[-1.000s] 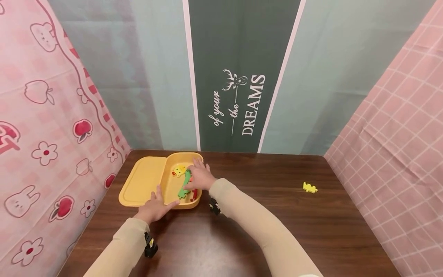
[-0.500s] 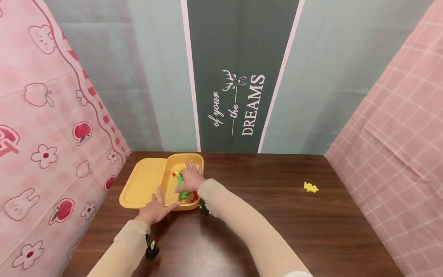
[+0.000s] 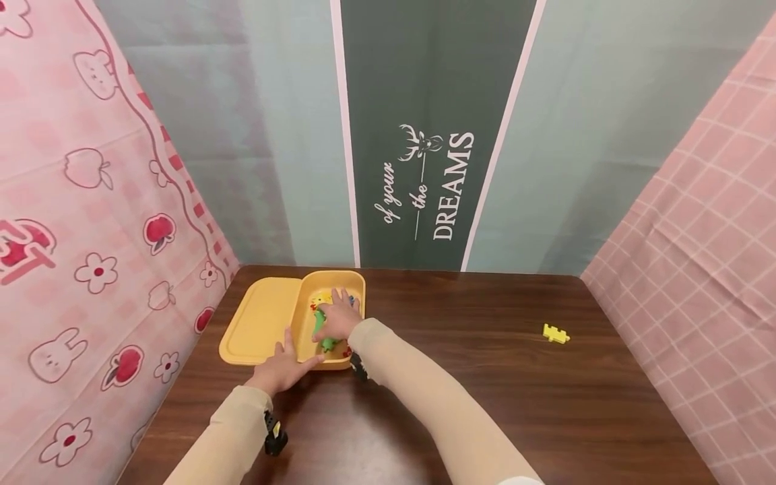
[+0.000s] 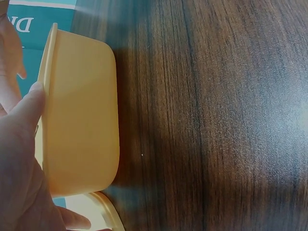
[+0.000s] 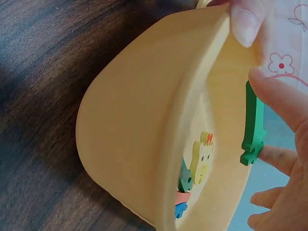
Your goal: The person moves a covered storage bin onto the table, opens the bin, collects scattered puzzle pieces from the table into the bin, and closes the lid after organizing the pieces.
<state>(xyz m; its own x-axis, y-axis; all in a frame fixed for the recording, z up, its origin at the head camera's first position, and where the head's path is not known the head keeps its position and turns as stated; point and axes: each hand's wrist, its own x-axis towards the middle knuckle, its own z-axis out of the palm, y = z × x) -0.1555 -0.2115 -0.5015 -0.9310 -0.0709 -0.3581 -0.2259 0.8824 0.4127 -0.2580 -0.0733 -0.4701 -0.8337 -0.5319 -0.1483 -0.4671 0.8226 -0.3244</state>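
My right hand (image 3: 341, 320) is over the yellow box (image 4: 82, 115), pinching a green puzzle piece (image 5: 253, 120) between thumb and index finger; its other fingers spread out. The left hand (image 3: 281, 367) rests on the box's near left corner, fingers spread and thumb along the near rim. Inside the box, a yellow giraffe-face piece (image 5: 203, 161) lies at the bottom. Close to it are a dark green piece (image 5: 185, 177) and a blue piece (image 5: 180, 210). Part of the box's contents is hidden under my right hand in the head view.
A flat yellow lid (image 3: 261, 320) lies left of the box, against its side. Far to the right on the brown wooden table (image 3: 473, 377) is a yellow puzzle piece (image 3: 555, 333). Patterned cloths hang behind the table and along both sides.
My right hand has shifted left over the box, and the green puzzle piece has moved left with it. The left hand stays on the near rim. The view has turned slightly.
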